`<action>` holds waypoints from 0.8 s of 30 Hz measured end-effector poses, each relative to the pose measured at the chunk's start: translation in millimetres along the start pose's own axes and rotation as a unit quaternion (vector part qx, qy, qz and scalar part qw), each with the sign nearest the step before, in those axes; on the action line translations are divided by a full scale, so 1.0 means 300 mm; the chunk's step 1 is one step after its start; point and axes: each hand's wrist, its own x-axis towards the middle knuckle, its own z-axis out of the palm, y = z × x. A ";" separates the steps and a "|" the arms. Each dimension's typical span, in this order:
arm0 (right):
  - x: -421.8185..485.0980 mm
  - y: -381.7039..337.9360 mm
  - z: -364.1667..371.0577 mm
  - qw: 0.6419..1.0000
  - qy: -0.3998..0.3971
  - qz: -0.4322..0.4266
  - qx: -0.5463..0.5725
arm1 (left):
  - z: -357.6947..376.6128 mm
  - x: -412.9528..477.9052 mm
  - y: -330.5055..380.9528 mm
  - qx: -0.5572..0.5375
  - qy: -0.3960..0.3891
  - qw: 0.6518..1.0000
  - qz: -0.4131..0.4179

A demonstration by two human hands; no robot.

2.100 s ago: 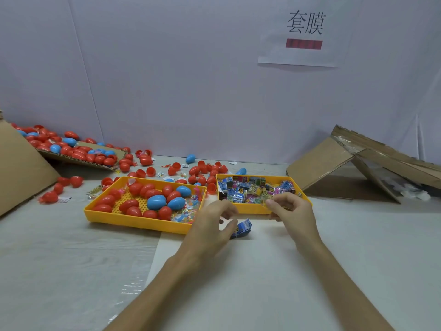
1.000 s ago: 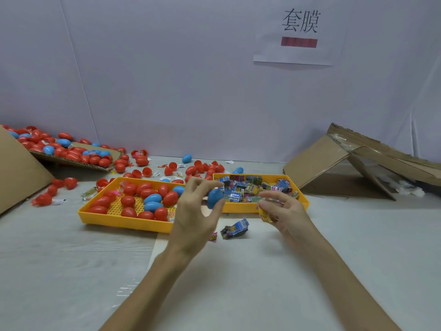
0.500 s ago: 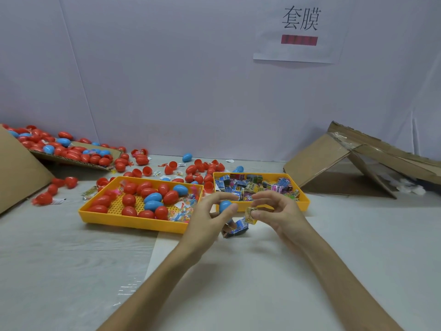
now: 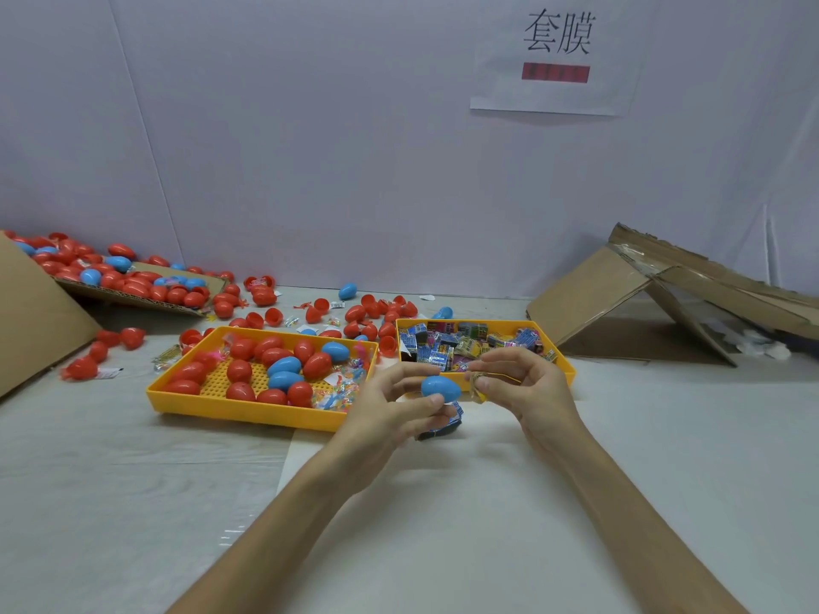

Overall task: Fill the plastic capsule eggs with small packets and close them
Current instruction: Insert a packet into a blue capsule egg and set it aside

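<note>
Yellow plastic tray (image 4: 239, 409), perforated floor, holds glossy red and blue eggs. Left hand (image 4: 390, 418) grips a smooth blue oval capsule egg (image 4: 440, 387) above the pale tabletop (image 4: 443, 525). Right hand (image 4: 527, 387) pinches a crinkled yellowish packet (image 4: 477, 387) just beside the egg. Second yellow tray (image 4: 566, 374) holds printed packets.

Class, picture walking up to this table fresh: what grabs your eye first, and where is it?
The blue egg stands out at centre, gripped by the left hand while the right hand pinches a small packet beside it. Behind them, the left tray holds eggs, the right tray packets. Loose red eggs litter the far left.
</note>
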 end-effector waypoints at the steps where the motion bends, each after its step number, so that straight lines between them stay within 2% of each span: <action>1: -0.001 0.000 0.002 1.000 0.004 -0.004 -0.004 | 0.002 0.000 -0.002 0.004 0.001 1.000 0.004; 7: -0.011 -0.002 0.025 0.999 0.005 -0.031 -0.024 | 0.009 0.003 -0.014 0.079 0.021 0.996 0.038; 14: -0.026 -0.006 0.046 0.998 0.001 -0.055 -0.040 | 0.009 0.002 -0.025 0.106 0.030 0.993 0.050; 24: -0.034 -0.013 0.056 0.999 -0.005 -0.035 -0.010 | 0.003 0.005 -0.026 0.122 0.026 0.990 0.060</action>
